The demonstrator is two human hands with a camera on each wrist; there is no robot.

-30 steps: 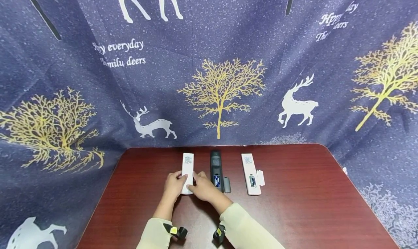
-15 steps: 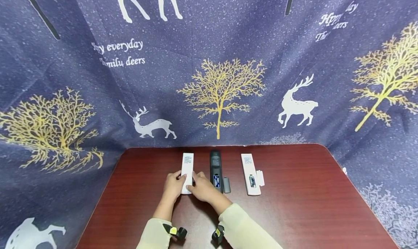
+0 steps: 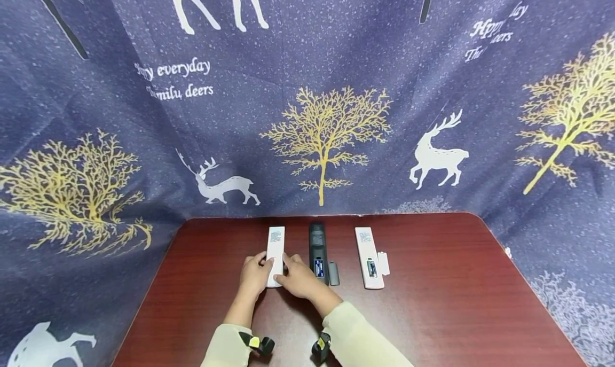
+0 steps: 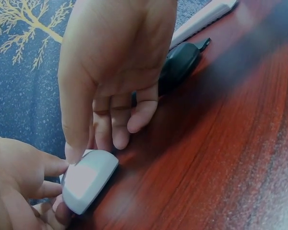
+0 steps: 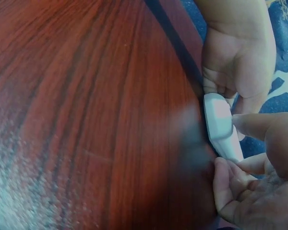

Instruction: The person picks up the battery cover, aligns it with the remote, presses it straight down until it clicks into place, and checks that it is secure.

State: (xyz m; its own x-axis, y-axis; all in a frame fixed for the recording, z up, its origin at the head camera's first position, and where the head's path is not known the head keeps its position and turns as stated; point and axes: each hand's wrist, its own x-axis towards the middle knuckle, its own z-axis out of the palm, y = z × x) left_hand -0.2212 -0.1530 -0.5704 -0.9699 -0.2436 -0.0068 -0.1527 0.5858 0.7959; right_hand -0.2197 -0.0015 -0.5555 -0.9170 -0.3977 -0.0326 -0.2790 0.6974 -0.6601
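A white remote control (image 3: 276,241) lies back side up at the left of the row, with small print near its far end. My left hand (image 3: 254,276) grips its left side, thumb on the upper face. From the right, my right hand (image 3: 299,279) holds the same remote, its thumb pressing close to the near end. In the left wrist view, the rounded near end of the white remote (image 4: 90,181) shows between both hands. The right wrist view has the white remote (image 5: 220,117) with fingers along both sides. The thumbs and fingers hide part of its back.
Right of the hands lies a dark remote (image 3: 317,237) with batteries (image 3: 319,267) exposed, its grey cover (image 3: 334,273) beside it. Farther right is another white remote (image 3: 366,242) with an open battery bay and its loose cover (image 3: 383,263). A patterned cloth (image 3: 230,142) hangs behind the table (image 3: 432,303).
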